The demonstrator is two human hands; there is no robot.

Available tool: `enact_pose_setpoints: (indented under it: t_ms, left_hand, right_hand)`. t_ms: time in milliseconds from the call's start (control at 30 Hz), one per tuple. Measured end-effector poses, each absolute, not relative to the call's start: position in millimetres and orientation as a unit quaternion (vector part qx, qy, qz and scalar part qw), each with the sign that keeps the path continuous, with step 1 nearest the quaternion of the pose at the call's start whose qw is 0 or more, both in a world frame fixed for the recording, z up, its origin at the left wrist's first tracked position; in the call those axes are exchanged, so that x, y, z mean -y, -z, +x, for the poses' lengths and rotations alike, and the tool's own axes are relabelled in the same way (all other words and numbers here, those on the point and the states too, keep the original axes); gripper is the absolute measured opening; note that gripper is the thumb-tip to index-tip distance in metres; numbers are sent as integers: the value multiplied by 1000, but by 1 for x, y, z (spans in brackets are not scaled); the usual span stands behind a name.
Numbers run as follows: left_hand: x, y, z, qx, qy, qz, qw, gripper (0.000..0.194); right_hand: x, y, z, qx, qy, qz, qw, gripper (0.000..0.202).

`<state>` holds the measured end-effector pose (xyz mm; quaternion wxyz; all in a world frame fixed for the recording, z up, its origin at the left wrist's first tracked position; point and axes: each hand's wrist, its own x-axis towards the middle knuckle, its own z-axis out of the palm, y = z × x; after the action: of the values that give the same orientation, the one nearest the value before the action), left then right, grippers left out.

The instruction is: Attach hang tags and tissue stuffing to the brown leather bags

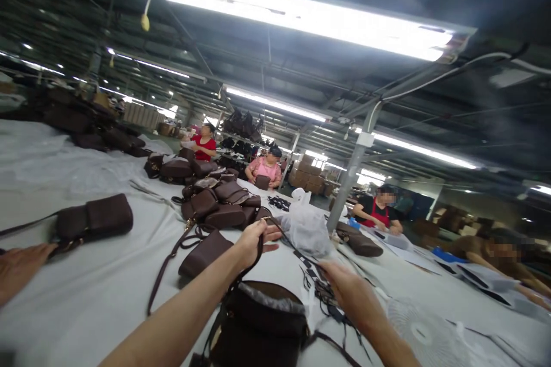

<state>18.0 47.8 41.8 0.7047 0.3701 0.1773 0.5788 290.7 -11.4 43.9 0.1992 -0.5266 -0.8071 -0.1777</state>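
Directly before me stands a dark brown handbag (258,327), its top open and pale, crinkled stuffing showing inside. My left hand (252,243) is raised above it, thumb and fingers closed on the bag's thin dark strap (260,249). From there the strap runs right and down to my right hand (342,281), whose fingers are closed on it; the fingertips are partly hidden. Beneath my right hand lie several black straps and tags (325,292). Just beyond my left forearm rests another brown bag (206,255) with its strap spread on the white table covering (107,292).
A heap of brown bags (224,200) lies ahead. White plastic bags (305,226) sit beside a metal post (355,178). At left, another person's hand (26,269) is near a brown bag (94,221). Several co-workers are around the table. A fan (419,330) is at lower right.
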Motion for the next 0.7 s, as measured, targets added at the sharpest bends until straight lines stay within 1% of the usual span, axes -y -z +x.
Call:
enact_pose_setpoints:
  t_ms: [67,133,233,300,400,433,467,500,567,700]
  left_hand:
    - [-46,-38,26,-170,-588,330,718,17]
    - [-46,-37,35,-166,-587,298,734,20]
    - [-49,-36,42,-166,-588,263,747,24]
    - [-55,-36,36,-164,-597,249,745,26]
    - [-68,-40,10,-169,-620,243,727,30]
    - [-72,-41,-1,-175,-626,247,718,31]
    - [-74,-42,-12,-182,-631,254,710,32]
    - [-76,-44,-20,-190,-633,265,702,32]
    - [-74,-46,-26,-206,-619,301,695,30]
    - [-58,-50,4,-229,-516,418,712,23]
  right_hand:
    - [18,-28,272,811,233,-516,150,51]
    - [27,-21,248,812,266,-510,105,58]
    - [38,-25,217,827,237,-506,65,54]
    - [43,-30,210,847,162,-501,75,45]
    - [46,-33,223,861,-22,-491,129,23]
    - [46,-35,233,854,-80,-494,139,19]
    - [46,-36,244,845,-121,-500,144,21]
    - [45,-39,254,838,-135,-507,145,25]
    - [42,-48,267,836,-91,-522,144,28]
    - [35,-73,250,840,90,-522,118,26]
